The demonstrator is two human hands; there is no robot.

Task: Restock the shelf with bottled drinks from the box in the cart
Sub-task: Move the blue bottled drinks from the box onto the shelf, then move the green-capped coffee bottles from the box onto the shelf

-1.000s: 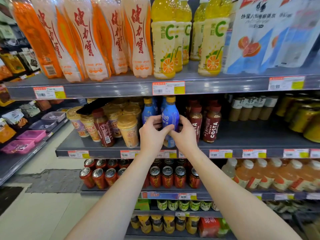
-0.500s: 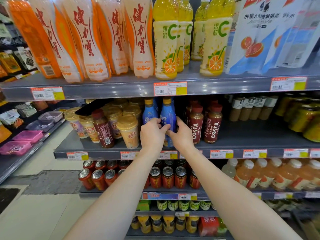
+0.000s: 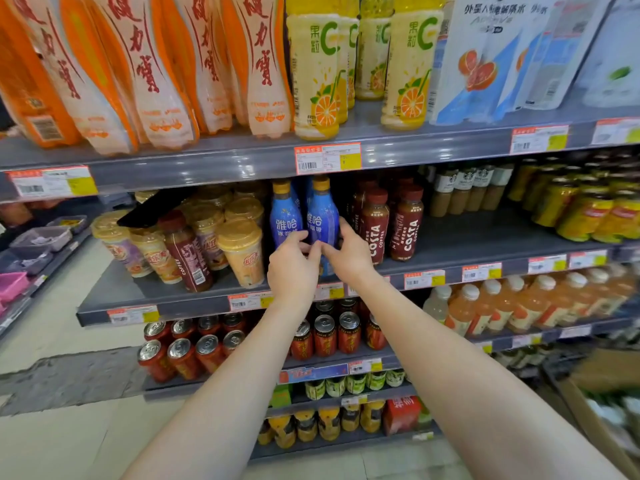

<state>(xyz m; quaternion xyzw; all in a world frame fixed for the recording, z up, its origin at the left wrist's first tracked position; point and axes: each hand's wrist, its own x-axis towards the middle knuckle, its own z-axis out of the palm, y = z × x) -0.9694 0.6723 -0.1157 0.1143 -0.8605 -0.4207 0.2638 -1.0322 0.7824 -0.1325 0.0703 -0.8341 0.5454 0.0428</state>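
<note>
Risk here is dominoes: left hand (image 3: pixel 294 268) and right hand (image 3: pixel 348 254) both have a closed grip low on the blue plastic bottle with yellow cap (image 3: pixel 322 216), standing on the grey metal shelf (image 3: pixel 485 237) squeezed between its blue twin bottle (image 3: pixel 285 221) and the brown Costa coffee bottles (image 3: pixel 375 226), so a crooked shove could topple those.

The grey middle shelf (image 3: pixel 485 244) is carrying, from its left end, capped milk-tea cups (image 3: pixel 242 252) and a brown coffee bottle (image 3: pixel 188 258). The front blue bottle (image 3: pixel 322 216) is standing upright near the front edge, with more blue ones behind. Red-capped Costa bottles (image 3: pixel 405 226) are standing just beside it, and yellow jars (image 3: pixel 585 216) are sitting toward the right end. The upper shelf (image 3: pixel 214 164) is bearing orange-and-white bottles (image 3: pixel 152 74) and yellow juice bottles (image 3: pixel 315 81).
</note>
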